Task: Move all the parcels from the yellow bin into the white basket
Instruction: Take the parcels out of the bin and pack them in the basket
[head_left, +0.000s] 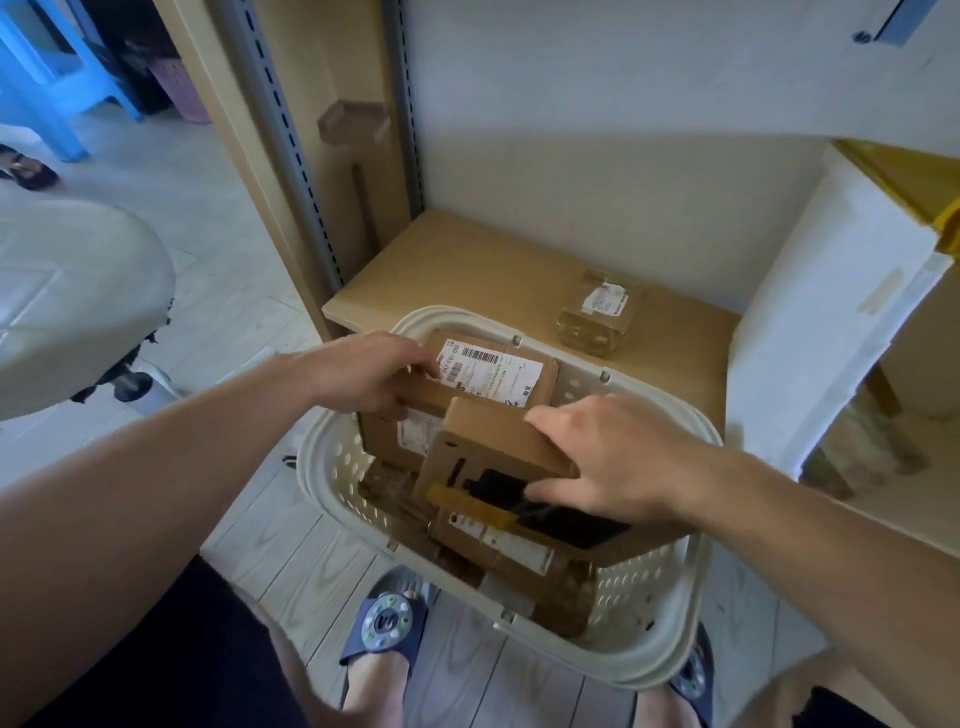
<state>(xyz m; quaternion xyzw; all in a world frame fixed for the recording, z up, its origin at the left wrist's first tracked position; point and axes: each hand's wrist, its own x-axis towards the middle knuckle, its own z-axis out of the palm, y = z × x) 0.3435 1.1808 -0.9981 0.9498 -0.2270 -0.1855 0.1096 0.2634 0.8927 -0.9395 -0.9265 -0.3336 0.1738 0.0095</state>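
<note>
Parcels are mostly stacked in the white basket (670, 660) at lower centre of the frame, and my right hand (608, 462) grips the black-printed box (498, 467) while my left hand (363, 371) holds the corner of the labelled box (488, 371) behind it. I'd say lay this one flat, not wedged against its neighbour. One small parcel (597, 312) sits on the shelf (441, 260) above, centre right.

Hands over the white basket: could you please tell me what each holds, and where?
Right hand grips the tilted cardboard parcel's right edge; left hand touches the labelled parcel's left edge.
</note>
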